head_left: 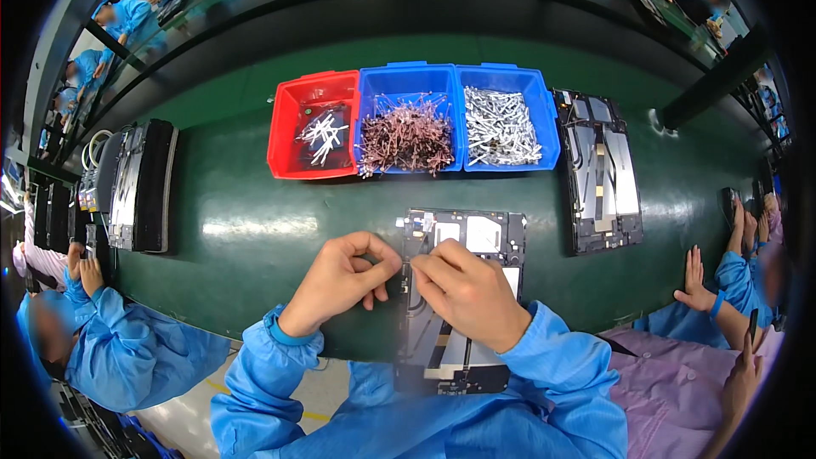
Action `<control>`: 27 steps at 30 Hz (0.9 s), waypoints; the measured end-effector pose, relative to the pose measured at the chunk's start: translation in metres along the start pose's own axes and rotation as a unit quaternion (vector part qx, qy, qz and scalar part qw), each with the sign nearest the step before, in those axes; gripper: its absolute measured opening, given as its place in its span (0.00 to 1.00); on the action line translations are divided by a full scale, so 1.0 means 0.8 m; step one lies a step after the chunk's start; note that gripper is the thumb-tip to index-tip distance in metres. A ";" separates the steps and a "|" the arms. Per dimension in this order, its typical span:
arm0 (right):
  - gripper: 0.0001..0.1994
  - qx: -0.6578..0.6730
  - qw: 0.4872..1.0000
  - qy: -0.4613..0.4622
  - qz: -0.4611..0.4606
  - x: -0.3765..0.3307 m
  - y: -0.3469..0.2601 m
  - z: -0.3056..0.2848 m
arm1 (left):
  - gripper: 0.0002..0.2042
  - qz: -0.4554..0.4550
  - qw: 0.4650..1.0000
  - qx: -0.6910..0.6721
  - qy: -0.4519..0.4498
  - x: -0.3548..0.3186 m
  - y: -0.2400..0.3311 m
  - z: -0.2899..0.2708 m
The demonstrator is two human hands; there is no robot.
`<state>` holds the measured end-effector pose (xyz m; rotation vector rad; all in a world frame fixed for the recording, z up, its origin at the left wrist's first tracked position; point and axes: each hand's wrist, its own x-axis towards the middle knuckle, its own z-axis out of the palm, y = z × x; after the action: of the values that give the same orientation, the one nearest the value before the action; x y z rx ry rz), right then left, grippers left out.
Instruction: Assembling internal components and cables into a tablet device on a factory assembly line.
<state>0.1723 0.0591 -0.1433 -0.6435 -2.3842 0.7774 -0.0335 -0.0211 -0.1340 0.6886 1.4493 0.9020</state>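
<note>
An opened tablet (459,355), its inner boards and pale battery cells showing, lies in front of me and reaches over the near edge of the table. My left hand (344,282) is at its left edge, thumb and forefinger pinched together. Just beside those fingertips, my right hand (472,293) rests over the tablet with its fingers closed in a pinch as well. Whatever sits between the fingertips of either hand is too small to make out. The right hand covers part of the tablet's middle.
Beyond the tablet stand a red bin (280,140) with a few white strips, a blue bin (365,85) of brownish small parts and another blue bin (548,132) of silvery ones. Another opened tablet (601,178) lies right; stacked devices (140,187) stand left. Co-workers sit on both sides.
</note>
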 end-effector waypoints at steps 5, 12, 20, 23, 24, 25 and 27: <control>0.08 0.003 1.000 -0.009 0.001 0.001 0.002 -0.001 | 0.06 -0.005 1.000 0.009 -0.007 0.003 0.005 -0.001; 0.09 0.016 1.000 -0.015 0.013 0.001 0.003 -0.003 | 0.05 -0.014 0.999 0.029 0.003 0.002 0.010 0.004; 0.10 0.017 1.000 -0.018 0.014 -0.001 0.003 -0.003 | 0.05 -0.008 1.000 0.013 0.003 0.004 0.006 0.005; 0.10 0.022 1.000 -0.011 0.013 0.000 0.003 -0.003 | 0.04 -0.010 1.000 0.008 0.006 0.006 0.006 0.007; 0.10 0.022 1.000 -0.011 0.013 -0.001 0.004 -0.002 | 0.03 -0.011 1.000 0.005 0.008 0.007 0.005 0.007; 0.10 0.024 1.000 -0.012 0.015 -0.001 0.004 -0.002 | 0.03 -0.011 1.000 0.005 0.008 0.007 0.004 0.008; 0.10 0.027 0.999 -0.013 0.016 -0.001 0.004 -0.001 | 0.03 -0.008 1.000 -0.002 0.018 0.006 0.004 0.010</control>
<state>0.1743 0.0611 -0.1448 -0.6554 -2.3736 0.8655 -0.0261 -0.0144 -0.1336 0.6590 1.4830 0.9085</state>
